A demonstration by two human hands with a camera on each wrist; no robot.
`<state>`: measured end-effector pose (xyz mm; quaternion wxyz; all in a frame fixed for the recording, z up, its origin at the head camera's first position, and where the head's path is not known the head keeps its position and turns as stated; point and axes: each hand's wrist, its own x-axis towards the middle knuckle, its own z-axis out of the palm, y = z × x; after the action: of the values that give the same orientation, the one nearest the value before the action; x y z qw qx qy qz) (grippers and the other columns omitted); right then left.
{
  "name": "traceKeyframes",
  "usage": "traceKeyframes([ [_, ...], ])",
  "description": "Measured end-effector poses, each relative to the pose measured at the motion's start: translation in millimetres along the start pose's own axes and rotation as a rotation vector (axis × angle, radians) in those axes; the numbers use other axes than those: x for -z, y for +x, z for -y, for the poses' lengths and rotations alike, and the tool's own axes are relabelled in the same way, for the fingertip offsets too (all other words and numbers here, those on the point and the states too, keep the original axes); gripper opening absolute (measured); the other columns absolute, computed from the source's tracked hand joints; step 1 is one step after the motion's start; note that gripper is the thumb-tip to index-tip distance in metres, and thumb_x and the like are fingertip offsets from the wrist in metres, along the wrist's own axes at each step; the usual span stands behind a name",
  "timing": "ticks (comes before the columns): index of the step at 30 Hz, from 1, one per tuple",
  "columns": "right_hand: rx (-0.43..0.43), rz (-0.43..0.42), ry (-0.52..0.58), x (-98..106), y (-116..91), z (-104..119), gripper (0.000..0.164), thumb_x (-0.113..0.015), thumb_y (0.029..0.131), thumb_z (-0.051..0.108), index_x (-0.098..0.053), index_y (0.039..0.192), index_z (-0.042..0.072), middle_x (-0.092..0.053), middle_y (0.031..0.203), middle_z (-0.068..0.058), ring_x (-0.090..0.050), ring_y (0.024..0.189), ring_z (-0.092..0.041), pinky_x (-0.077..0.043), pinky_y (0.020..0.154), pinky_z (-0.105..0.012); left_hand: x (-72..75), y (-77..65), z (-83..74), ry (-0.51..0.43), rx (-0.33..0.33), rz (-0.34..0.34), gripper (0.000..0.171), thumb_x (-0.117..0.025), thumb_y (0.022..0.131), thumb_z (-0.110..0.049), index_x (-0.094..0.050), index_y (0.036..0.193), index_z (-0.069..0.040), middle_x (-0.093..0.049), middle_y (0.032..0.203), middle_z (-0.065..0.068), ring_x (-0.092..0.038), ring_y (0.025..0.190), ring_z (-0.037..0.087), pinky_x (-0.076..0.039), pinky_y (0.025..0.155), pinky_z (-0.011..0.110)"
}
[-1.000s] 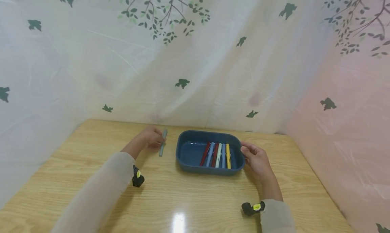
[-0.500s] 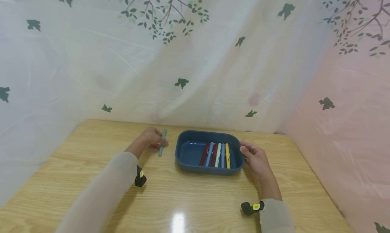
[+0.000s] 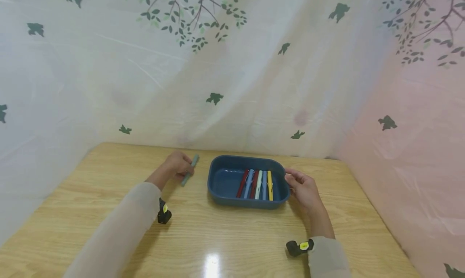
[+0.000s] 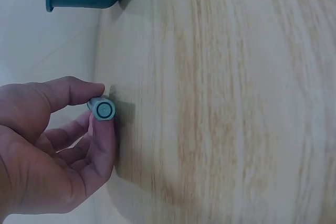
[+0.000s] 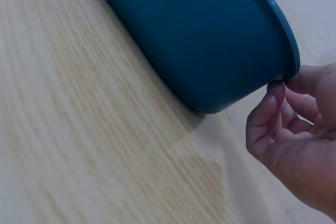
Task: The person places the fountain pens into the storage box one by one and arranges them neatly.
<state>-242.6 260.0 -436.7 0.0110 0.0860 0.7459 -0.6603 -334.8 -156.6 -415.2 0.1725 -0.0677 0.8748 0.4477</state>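
My left hand (image 3: 178, 165) pinches a grey-green pen (image 3: 195, 160) between thumb and fingers, left of a dark blue plastic tray (image 3: 225, 201). In the left wrist view the round end of the pen (image 4: 105, 109) faces the camera, close over the tabletop. My right hand (image 3: 306, 191) holds the tray's right end at the rim, fingers bent just under the lip of the tray (image 5: 210, 40) in the right wrist view. Inside the tray, several pens lie side by side: dark red, blue, pale green, and a yellow pen (image 3: 270, 186) at the right.
The tray stands on a light wooden table (image 3: 218, 233), near its back edge. A pale curtain (image 3: 163, 88) with leaf and bird prints hangs behind and at the sides. The tray's left half shows bare floor.
My left fingers have closed round the grey-green pen, and its near end has swung left. My right hand stays at the tray's right end.
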Motion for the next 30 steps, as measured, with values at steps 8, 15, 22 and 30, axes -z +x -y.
traceKeyframes([
  [8,-0.008,0.001,-0.019,-0.6,1.5,0.0,0.041,-0.059,0.106,0.022,-0.057,0.145,0.009,-0.063,0.120,-0.005,-0.062,0.095,-0.011,-0.057,0.078,-0.023,5.6,-2.2,8.7,0.031,-0.065,-0.013,0.046,-0.077,0.084,-0.003,-0.063,0.127,0.007,-0.066,0.105,0.017,-0.064,0.082,0.021,-0.061,0.069,0.030],
  [15,-0.001,-0.004,-0.015,-0.9,0.1,-1.0,0.039,-0.058,0.106,0.019,-0.058,0.144,0.009,-0.062,0.114,-0.003,-0.063,0.093,-0.010,-0.058,0.078,-0.023,13.8,-4.2,11.8,-0.005,-0.103,-0.016,0.044,-0.074,0.087,-0.006,-0.062,0.127,0.008,-0.064,0.109,0.017,-0.061,0.084,0.021,-0.056,0.067,0.026],
  [22,0.001,0.002,-0.006,-0.6,1.2,-1.4,0.040,-0.060,0.106,0.021,-0.058,0.144,0.008,-0.063,0.115,-0.002,-0.063,0.094,-0.009,-0.057,0.078,-0.023,21.8,-12.5,6.6,-0.042,-0.152,0.004,0.044,-0.069,0.092,-0.007,-0.059,0.133,0.006,-0.065,0.108,0.014,-0.060,0.084,0.018,-0.054,0.068,0.027],
  [30,-0.007,-0.002,-0.020,-1.4,1.1,-1.3,0.039,-0.059,0.106,0.023,-0.059,0.143,0.010,-0.062,0.121,-0.004,-0.062,0.099,-0.012,-0.058,0.080,-0.023,27.2,-23.4,-6.7,-0.102,-0.182,0.028,0.049,-0.068,0.096,-0.009,-0.054,0.140,0.006,-0.063,0.120,0.020,-0.064,0.102,0.029,-0.058,0.079,0.035],
])
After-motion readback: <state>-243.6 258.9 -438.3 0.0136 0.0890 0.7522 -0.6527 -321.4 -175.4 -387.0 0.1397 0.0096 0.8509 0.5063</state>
